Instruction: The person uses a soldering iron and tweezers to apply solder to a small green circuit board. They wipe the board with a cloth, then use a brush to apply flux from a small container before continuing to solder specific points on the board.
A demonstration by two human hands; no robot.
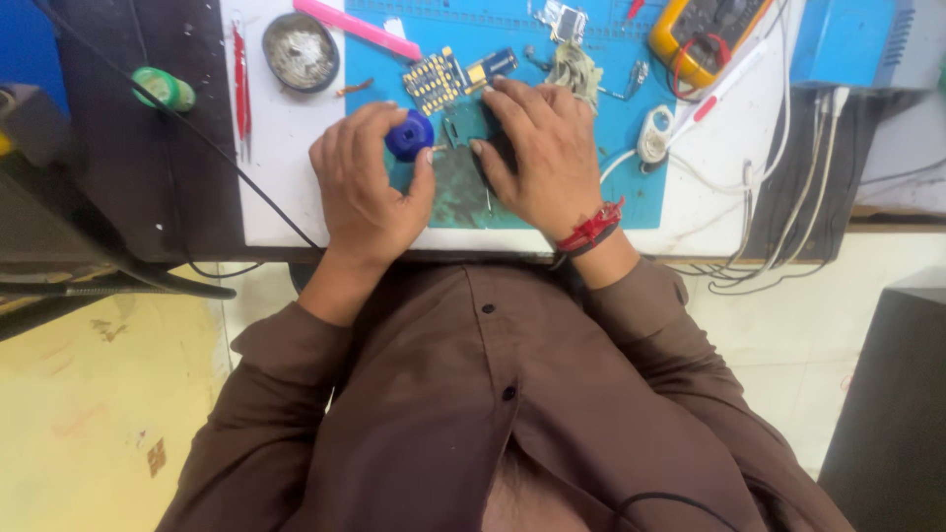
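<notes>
A small blue knob-like tool [409, 135] sits upright over the blue work mat [631, 148], pinched between thumb and fingers of the left hand [367, 187]. Just beside it the right hand [542, 158] lies flat, fingers spread, pressing a dark object mostly hidden beneath it (what it is cannot be told). Beyond the fingertips lies a gold keypad circuit board [434, 81], with a yellow multimeter [705, 34] well apart at the mat's far corner

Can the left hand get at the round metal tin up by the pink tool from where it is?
Probably yes: the round metal tin sits uncovered just beyond the left hand, but its fingers hold a blue knob.
</notes>
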